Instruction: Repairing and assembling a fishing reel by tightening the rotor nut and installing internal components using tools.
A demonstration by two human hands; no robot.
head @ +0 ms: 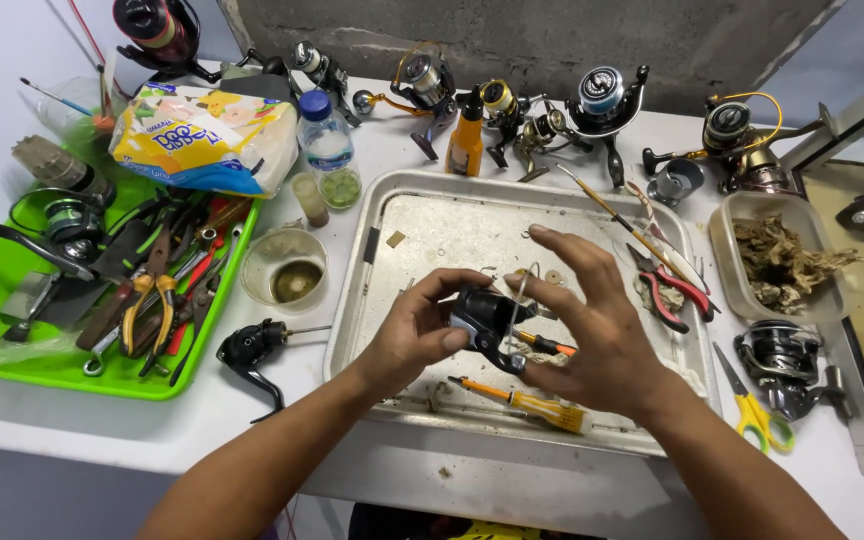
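evidently the work in hand is taking apart or servicing a small black reel body point(485, 318), held over the big metal tray point(392, 200). the left hand point(414, 335) has its fingers curled closed around the body's left end, thumb on top; the right hand point(592, 320) touches the right side with thumb and forefinger while its other fingers fan open above, gripping nothing else that i can see. a thin wire bail loops up between the two sets of fingertips. my judgement: the next move calls for a steady left grip and a fine pinch from the right. beyond the left fingers lies the green tray of pliers point(12, 330); past the right fingers, red-handled pliers point(667, 290) and yellow scissors point(757, 415). just under the fingers, an orange screwdriver point(544, 344) and a small brush point(527, 403) crowd the tray.
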